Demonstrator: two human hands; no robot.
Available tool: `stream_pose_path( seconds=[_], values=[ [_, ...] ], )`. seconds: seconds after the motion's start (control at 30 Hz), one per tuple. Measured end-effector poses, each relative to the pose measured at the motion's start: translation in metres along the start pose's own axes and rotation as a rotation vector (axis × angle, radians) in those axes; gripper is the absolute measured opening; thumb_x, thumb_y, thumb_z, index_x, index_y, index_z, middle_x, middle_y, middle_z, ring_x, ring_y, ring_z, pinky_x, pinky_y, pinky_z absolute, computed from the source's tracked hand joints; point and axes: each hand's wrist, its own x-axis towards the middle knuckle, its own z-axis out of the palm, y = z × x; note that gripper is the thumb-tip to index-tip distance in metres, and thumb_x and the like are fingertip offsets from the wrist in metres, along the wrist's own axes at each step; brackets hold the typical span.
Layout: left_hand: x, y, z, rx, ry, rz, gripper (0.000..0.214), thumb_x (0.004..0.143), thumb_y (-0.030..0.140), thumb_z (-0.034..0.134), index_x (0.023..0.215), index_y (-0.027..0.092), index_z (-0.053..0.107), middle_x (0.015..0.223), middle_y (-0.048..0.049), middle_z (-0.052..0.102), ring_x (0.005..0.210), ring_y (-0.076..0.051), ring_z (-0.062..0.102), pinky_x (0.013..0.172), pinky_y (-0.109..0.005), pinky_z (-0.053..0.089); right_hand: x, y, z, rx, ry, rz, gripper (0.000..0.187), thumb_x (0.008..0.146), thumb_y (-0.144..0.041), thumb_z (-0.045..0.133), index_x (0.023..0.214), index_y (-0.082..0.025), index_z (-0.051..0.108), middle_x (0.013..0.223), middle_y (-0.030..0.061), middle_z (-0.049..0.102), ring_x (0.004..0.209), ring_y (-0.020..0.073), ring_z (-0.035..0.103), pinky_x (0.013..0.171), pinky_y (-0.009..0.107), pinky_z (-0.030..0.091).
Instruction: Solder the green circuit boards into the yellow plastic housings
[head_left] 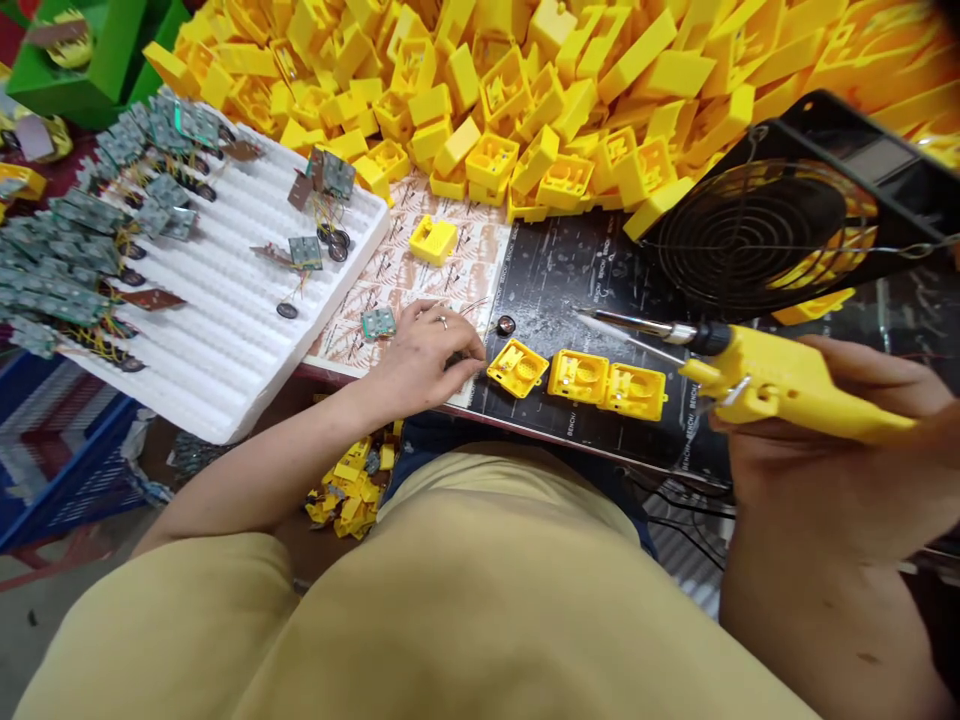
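Note:
My right hand (pixel 847 400) is wrapped round a yellow soldering gun (pixel 780 375), its metal tip and thin feed tube pointing left over the black mat. My left hand (pixel 427 355), with a ring on one finger, rests on the bench. Its thumb and forefinger come together by the left corner of an open yellow case (pixel 517 368); what lies between them cannot be made out. Beyond that case sits a small round speaker (pixel 506 326). Two more open cases, a middle one (pixel 578 376) and a right one (pixel 635 391), stand side by side. A green circuit board (pixel 378 323) lies beside my left hand.
Yellow cases (pixel 487 90) are heaped along the back. A black fan (pixel 750 230) stands at right. On the left, a white foam tray (pixel 225 340) carries several wired circuit boards. One yellow case (pixel 433 240) lies on the patterned sheet. A blue basket (pixel 75 460) is below.

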Motion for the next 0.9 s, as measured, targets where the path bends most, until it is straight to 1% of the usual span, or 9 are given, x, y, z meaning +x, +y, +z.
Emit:
stream_pose_path(
  seconds=[0.03,0.07,0.2,0.3,0.4,0.5,0.63,0.77,0.9],
  values=[
    [0.0,0.0,0.0,0.007,0.016,-0.007,0.016,0.095,0.026,0.054,0.091,0.02,0.068,0.103,-0.0043,0.078,0.115,-0.022,0.064,0.117,-0.048,0.028,-0.001,-0.003,0.006,0.004,0.054,-0.018,0.044,0.081,-0.064,0.072,0.081,-0.021,0.08,0.067,0.0025,0.062,0.059,0.0168,0.06,0.054,0.029,0.051],
    [-0.001,-0.001,0.001,0.021,0.035,-0.012,0.017,0.096,0.025,0.053,0.093,0.02,0.069,0.104,-0.0046,0.078,0.116,-0.022,0.065,0.119,-0.05,0.026,-0.002,-0.006,0.01,-0.007,0.064,-0.041,0.039,0.078,-0.06,0.077,0.08,-0.021,0.08,0.065,0.0017,0.061,0.055,0.0145,0.057,0.051,0.027,0.048],
    [-0.009,-0.007,0.009,0.106,0.115,0.035,0.024,0.099,0.024,0.047,0.101,0.022,0.07,0.105,-0.0046,0.078,0.118,-0.023,0.065,0.122,-0.056,0.02,-0.005,-0.017,0.019,-0.026,0.035,-0.05,0.028,0.066,-0.049,0.087,0.078,-0.024,0.08,0.054,-0.0002,0.055,0.045,0.0119,0.048,0.043,0.026,0.041],
    [-0.013,-0.014,0.019,0.137,0.245,0.082,0.021,0.1,0.024,0.05,0.098,0.024,0.071,0.097,-0.001,0.079,0.111,-0.022,0.067,0.121,-0.057,0.022,-0.009,-0.021,0.017,-0.037,0.025,-0.016,0.03,0.066,-0.053,0.088,0.081,-0.027,0.08,0.054,0.0003,0.058,0.045,0.0122,0.047,0.044,0.027,0.042],
    [-0.013,-0.019,0.024,0.135,0.357,0.107,0.017,0.099,0.025,0.055,0.098,0.025,0.072,0.093,0.0007,0.079,0.102,-0.02,0.069,0.116,-0.051,0.032,-0.016,-0.022,0.013,-0.089,0.007,-0.018,0.029,0.07,-0.052,0.088,0.087,-0.029,0.08,0.062,0.0013,0.064,0.048,0.0121,0.051,0.045,0.027,0.041],
    [-0.01,-0.02,0.021,0.101,0.375,0.107,0.014,0.098,0.025,0.058,0.102,0.021,0.071,0.096,-0.0008,0.08,0.093,-0.018,0.071,0.104,-0.042,0.043,-0.022,-0.023,0.009,-0.121,-0.047,-0.006,0.027,0.074,-0.047,0.088,0.094,-0.03,0.08,0.066,0.0014,0.067,0.048,0.0108,0.051,0.043,0.027,0.038],
    [-0.009,-0.022,0.015,0.164,0.37,0.173,0.014,0.097,0.022,0.059,0.091,0.019,0.071,0.094,-0.0024,0.08,0.093,-0.018,0.073,0.095,-0.037,0.047,-0.024,-0.024,0.003,-0.127,-0.087,-0.018,0.025,0.078,-0.044,0.086,0.098,-0.031,0.08,0.068,0.0009,0.068,0.05,0.0107,0.054,0.046,0.026,0.042],
    [-0.011,-0.025,0.014,0.271,0.405,0.194,0.019,0.098,0.024,0.057,0.091,0.021,0.074,0.091,-0.0023,0.079,0.093,-0.02,0.073,0.096,-0.041,0.045,-0.023,-0.024,0.001,-0.143,-0.119,-0.038,0.022,0.081,-0.04,0.084,0.101,-0.032,0.079,0.07,0.0005,0.069,0.05,0.0098,0.056,0.046,0.024,0.044],
    [-0.004,-0.017,0.006,0.186,0.39,0.166,0.015,0.096,0.024,0.06,0.09,0.021,0.073,0.087,0.0001,0.078,0.087,-0.017,0.071,0.103,-0.041,0.043,-0.026,-0.025,0.004,-0.151,-0.176,-0.048,0.025,0.082,-0.039,0.084,0.105,-0.033,0.078,0.072,0.0002,0.071,0.052,0.0107,0.061,0.047,0.021,0.05]
  ],
)
